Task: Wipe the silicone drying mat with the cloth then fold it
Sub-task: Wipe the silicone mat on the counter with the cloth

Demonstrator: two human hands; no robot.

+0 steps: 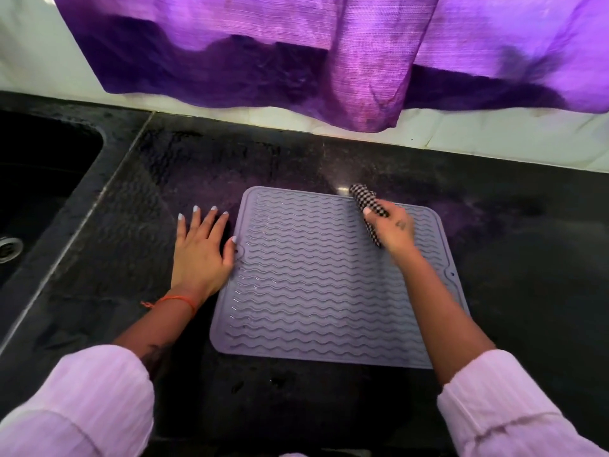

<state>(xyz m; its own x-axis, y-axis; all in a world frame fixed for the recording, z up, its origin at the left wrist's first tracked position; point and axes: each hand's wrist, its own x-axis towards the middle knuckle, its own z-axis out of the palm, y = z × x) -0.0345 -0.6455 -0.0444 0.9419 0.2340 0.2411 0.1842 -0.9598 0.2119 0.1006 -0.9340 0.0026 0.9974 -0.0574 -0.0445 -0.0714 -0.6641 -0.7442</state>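
I see the grey drying mat (329, 278) flat on the dark counter (514, 245), bare counter on all sides. My right hand (393, 227) grips the rolled checked cloth (367, 206) near its far edge; my left hand (201, 252) lies flat, fingers spread, thumb touching its left edge.

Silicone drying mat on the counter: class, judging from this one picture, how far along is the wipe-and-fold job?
Done: the silicone drying mat lies flat on the black counter. In hand: the right hand grips the bunched checkered cloth over the mat's far edge, while the left hand rests flat beside the mat, thumb on its rim. Left: glints, perhaps droplets, remain between the ridges; no fold yet.
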